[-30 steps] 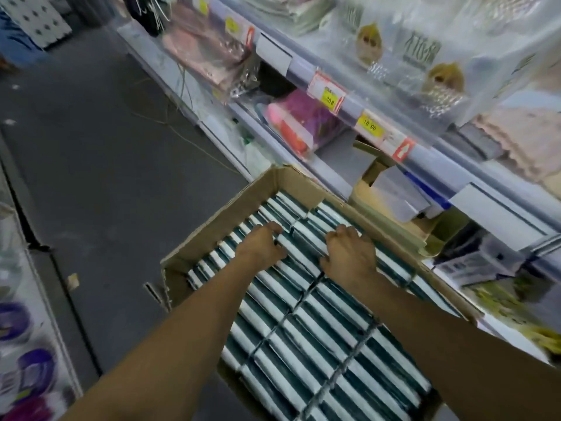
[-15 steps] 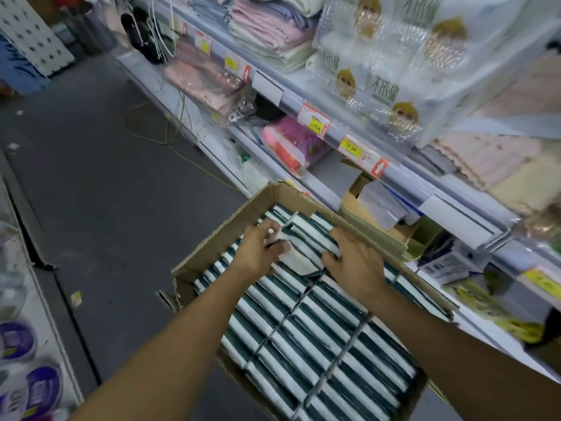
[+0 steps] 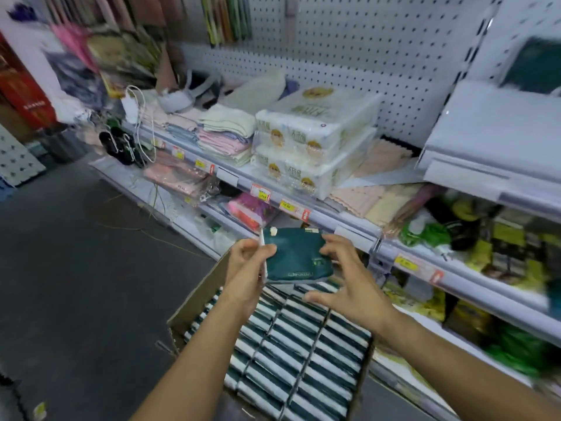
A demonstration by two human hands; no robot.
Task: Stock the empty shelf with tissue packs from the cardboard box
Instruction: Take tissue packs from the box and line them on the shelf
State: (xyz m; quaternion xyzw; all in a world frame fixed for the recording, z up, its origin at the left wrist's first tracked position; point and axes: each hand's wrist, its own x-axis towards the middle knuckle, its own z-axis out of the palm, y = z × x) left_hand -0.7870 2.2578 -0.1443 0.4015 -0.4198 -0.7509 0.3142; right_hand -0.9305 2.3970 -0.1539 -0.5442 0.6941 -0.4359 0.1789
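Shop shelving (image 3: 349, 221) runs along the right; left hand (image 3: 247, 265) pinches a green tissue pack (image 3: 296, 258) above the cardboard box (image 3: 194, 311), long axis sideways; right hand (image 3: 346, 281) spread, fingertips touching its right edge, nearer the shelves

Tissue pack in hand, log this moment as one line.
stage: lifting | left hand grips tissue pack | right hand fingertips on pack | above cardboard box | not yet shelved
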